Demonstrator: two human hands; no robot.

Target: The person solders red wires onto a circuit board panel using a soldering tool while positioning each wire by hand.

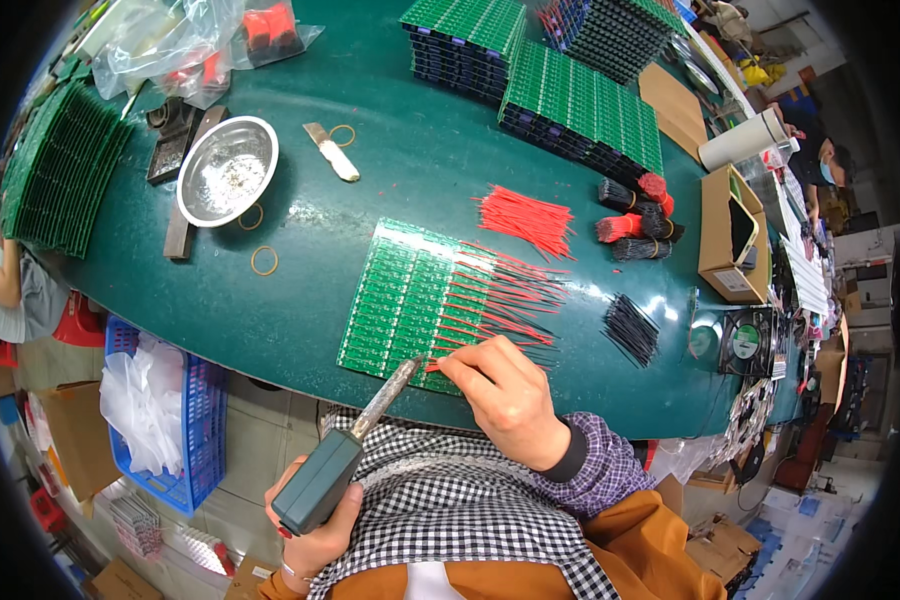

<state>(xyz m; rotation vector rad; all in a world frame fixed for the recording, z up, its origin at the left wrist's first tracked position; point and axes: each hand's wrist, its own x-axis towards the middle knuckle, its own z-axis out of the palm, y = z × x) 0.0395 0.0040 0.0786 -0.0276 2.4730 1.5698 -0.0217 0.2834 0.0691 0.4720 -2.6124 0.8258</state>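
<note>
My left hand (pixel 315 535) grips the dark green handle of a soldering iron (pixel 355 440); its metal tip reaches the near edge of a green circuit board panel (pixel 400 295) on the green table. My right hand (pixel 505 390) pinches a thin red wire (pixel 442 362) and holds its end at the panel's near edge, right beside the iron's tip. Several red and black wires (pixel 510 300) lie side by side, fixed along the panel's right edge.
Loose red wires (pixel 525 218), black wires (pixel 630 328) and bundled wires (pixel 638 220) lie to the right. A steel bowl (pixel 227 170), rubber bands, stacked green boards (pixel 580 105), a small fan (pixel 748 342) and a cardboard box (pixel 730 235) stand around. A blue crate (pixel 195 420) sits below the table edge.
</note>
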